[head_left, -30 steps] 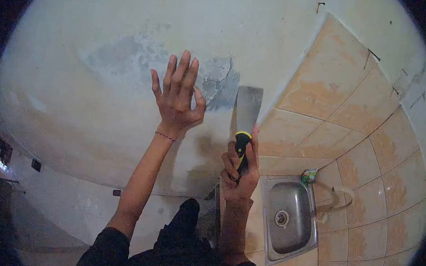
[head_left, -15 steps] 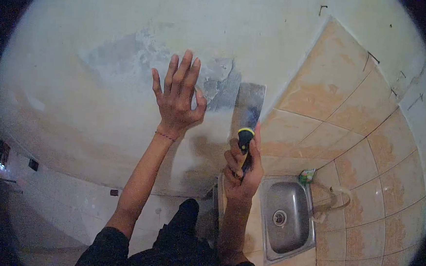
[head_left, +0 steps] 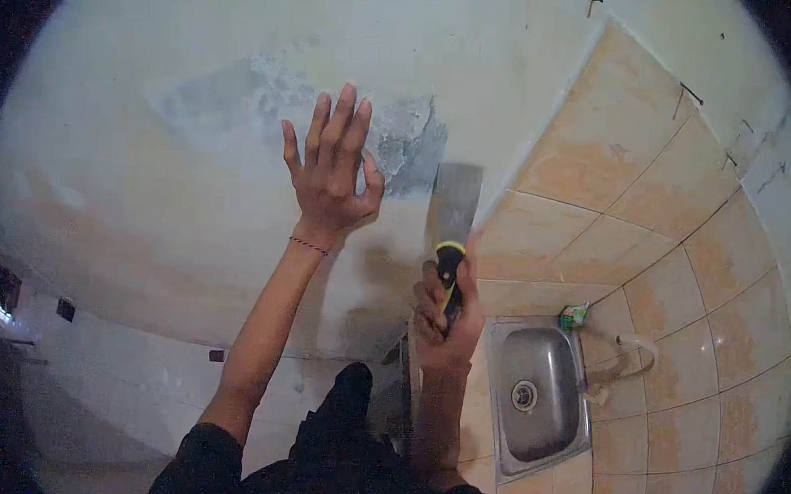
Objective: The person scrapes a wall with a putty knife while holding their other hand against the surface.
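My left hand (head_left: 330,175) lies on the painted wall (head_left: 188,225) with its fingers spread, a thin cord bracelet round the wrist. It overlaps a bare grey patch (head_left: 210,100) where the paint is gone. In my right hand (head_left: 448,309) is a scraper (head_left: 455,205) with a wide flat metal blade and a black and yellow handle. The blade points up, its top edge just below and right of the patch's rough right end (head_left: 415,144), where flaking paint shows. My fingers wrap the handle, and part of it is hidden behind them.
Right of the scraper, orange and cream tiles (head_left: 590,168) cover part of the wall and run round the corner. Below is a steel sink (head_left: 541,392) with a pale tap (head_left: 638,345) and a green packet (head_left: 574,316) at its far edge. Nails (head_left: 691,93) stick out above the tiles.
The scraper and my right hand have moved slightly down, and the blade is lower relative to the grey patch. My left hand keeps its place on the wall.
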`<state>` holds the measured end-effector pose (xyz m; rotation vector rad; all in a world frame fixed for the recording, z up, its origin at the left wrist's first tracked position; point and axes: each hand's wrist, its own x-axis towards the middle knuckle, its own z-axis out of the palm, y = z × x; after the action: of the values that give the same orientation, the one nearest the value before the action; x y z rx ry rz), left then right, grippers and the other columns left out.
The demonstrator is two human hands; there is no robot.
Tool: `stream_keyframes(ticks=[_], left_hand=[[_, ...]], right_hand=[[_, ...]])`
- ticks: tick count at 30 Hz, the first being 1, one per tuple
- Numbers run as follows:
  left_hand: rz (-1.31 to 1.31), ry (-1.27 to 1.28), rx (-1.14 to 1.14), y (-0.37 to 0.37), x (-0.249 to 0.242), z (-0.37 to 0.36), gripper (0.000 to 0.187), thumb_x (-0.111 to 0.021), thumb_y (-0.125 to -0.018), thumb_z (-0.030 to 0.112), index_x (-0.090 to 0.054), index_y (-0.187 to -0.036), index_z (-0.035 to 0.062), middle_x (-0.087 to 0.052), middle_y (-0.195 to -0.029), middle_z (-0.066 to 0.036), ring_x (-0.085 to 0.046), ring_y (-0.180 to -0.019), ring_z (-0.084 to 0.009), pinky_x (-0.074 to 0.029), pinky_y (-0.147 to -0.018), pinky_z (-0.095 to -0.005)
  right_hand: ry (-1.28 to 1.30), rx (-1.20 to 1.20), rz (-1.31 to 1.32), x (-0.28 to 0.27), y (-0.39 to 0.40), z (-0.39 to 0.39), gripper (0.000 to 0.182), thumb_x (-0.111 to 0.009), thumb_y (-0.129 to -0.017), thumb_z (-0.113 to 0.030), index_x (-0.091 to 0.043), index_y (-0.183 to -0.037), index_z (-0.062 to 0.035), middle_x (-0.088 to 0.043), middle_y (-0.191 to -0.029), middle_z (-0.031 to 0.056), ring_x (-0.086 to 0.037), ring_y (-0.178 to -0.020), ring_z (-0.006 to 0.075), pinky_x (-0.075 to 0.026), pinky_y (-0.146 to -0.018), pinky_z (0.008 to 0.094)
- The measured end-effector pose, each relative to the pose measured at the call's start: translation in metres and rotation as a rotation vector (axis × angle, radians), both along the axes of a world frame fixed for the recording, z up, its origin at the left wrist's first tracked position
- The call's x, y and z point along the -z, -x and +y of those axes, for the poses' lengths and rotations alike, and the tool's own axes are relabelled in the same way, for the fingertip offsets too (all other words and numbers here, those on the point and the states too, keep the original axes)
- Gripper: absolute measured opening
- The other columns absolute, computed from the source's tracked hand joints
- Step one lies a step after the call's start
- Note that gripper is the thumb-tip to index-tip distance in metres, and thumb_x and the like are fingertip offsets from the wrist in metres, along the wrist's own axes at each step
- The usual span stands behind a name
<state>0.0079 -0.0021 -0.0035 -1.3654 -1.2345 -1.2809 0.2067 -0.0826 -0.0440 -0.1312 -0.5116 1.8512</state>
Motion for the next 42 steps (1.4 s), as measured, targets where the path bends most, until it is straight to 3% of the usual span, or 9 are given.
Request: stream_keyframes(ticks=[2, 8, 12, 14, 21, 24, 30, 36, 42], left_hand=[[0.005, -0.006, 0.003, 0.001, 0.001, 0.002, 0.067, -0.052, -0.081, 0.019, -0.048, -0.148, 0.0146, -0.046, -0.155, -0.004, -0.036, -0.146, -0.0245, -0.004, -0.124, -0.0521], [-0.008, -0.006, 0.048, 0.0, 0.002, 0.002, 0.07, -0.053, -0.08, 0.019, -0.047, -0.149, 0.0152, -0.044, -0.156, -0.004, -0.034, -0.148, -0.0237, -0.002, -0.125, -0.0519], [0.009, -0.018, 0.032, 0.001, 0.002, 0.004, 0.069, -0.053, -0.079, 0.02, -0.048, -0.148, 0.0146, -0.044, -0.156, -0.004, -0.033, -0.148, -0.0235, -0.001, -0.125, -0.0518], [0.007, -0.016, 0.033, 0.0, 0.001, 0.004, 0.068, -0.053, -0.079, 0.02, -0.049, -0.147, 0.0141, -0.044, -0.156, -0.004, -0.034, -0.148, -0.0235, -0.001, -0.125, -0.0519], [0.019, -0.044, 0.029, 0.001, 0.001, 0.005, 0.068, -0.052, -0.079, 0.021, -0.05, -0.147, 0.0135, -0.045, -0.155, -0.004, -0.034, -0.147, -0.0238, -0.001, -0.125, -0.0512], [0.018, -0.051, 0.025, 0.001, 0.003, 0.007, 0.067, -0.051, -0.08, 0.021, -0.05, -0.147, 0.0135, -0.045, -0.155, -0.004, -0.034, -0.148, -0.024, -0.001, -0.125, -0.0509], [0.03, -0.052, 0.004, 0.002, 0.003, 0.007, 0.067, -0.05, -0.08, 0.021, -0.049, -0.147, 0.0135, -0.045, -0.155, -0.004, -0.033, -0.148, -0.0237, -0.001, -0.125, -0.0505], [0.024, -0.042, 0.012, 0.001, 0.003, 0.006, 0.069, -0.052, -0.08, 0.02, -0.048, -0.148, 0.0139, -0.044, -0.156, -0.003, -0.032, -0.148, -0.023, 0.0, -0.125, -0.0503], [0.014, -0.051, 0.034, 0.0, 0.001, 0.005, 0.068, -0.053, -0.08, 0.02, -0.048, -0.148, 0.0151, -0.044, -0.156, -0.003, -0.034, -0.148, -0.0227, 0.0, -0.125, -0.0503]], right_hand=[[0.032, 0.066, -0.116, 0.009, -0.004, -0.01, 0.054, -0.045, -0.107, -0.026, -0.028, -0.158, -0.0245, -0.047, -0.082, 0.0044, -0.039, -0.05, 0.0075, -0.032, -0.033, 0.0168], [-0.379, 0.522, -0.91, 0.022, -0.004, -0.013, 0.06, -0.063, -0.099, -0.023, -0.038, -0.152, -0.01, -0.06, -0.095, 0.0045, -0.052, -0.059, 0.0067, -0.043, -0.046, 0.0213], [-0.38, 0.568, -0.937, 0.016, 0.004, -0.006, 0.064, -0.074, -0.09, -0.009, -0.045, -0.147, -0.0085, -0.061, -0.096, 0.0036, -0.051, -0.061, 0.0062, -0.041, -0.046, 0.0224], [-0.409, 0.487, -0.925, 0.035, -0.003, 0.011, 0.06, -0.07, -0.093, -0.012, -0.044, -0.148, -0.0119, -0.059, -0.098, 0.0043, -0.05, -0.059, 0.007, -0.04, -0.046, 0.0223], [0.173, -0.082, -0.003, 0.002, 0.004, 0.002, 0.047, -0.052, -0.103, -0.022, -0.039, -0.148, -0.017, -0.043, -0.09, 0.0069, -0.045, -0.067, 0.0119, -0.035, -0.041, 0.0182], [-0.154, -0.557, 0.497, 0.033, -0.005, 0.023, 0.038, -0.047, -0.106, -0.021, -0.04, -0.142, -0.0135, -0.037, -0.087, 0.007, -0.044, -0.072, 0.0122, -0.038, -0.035, 0.0172], [0.165, -0.398, 0.44, 0.014, -0.003, 0.009, 0.036, -0.036, -0.109, -0.022, -0.036, -0.144, -0.0123, -0.036, -0.086, 0.0078, -0.04, -0.056, 0.0091, -0.039, -0.029, 0.0179], [-0.009, -0.35, 0.413, 0.012, -0.001, 0.014, 0.039, -0.035, -0.108, -0.019, -0.036, -0.146, -0.0109, -0.038, -0.088, 0.0088, -0.036, -0.047, 0.0071, -0.035, -0.028, 0.0169], [0.066, -0.366, 0.414, 0.004, 0.001, 0.007, 0.042, -0.035, -0.108, -0.018, -0.034, -0.15, -0.0117, -0.038, -0.087, 0.0085, -0.037, -0.047, 0.0072, -0.03, -0.028, 0.0172]])
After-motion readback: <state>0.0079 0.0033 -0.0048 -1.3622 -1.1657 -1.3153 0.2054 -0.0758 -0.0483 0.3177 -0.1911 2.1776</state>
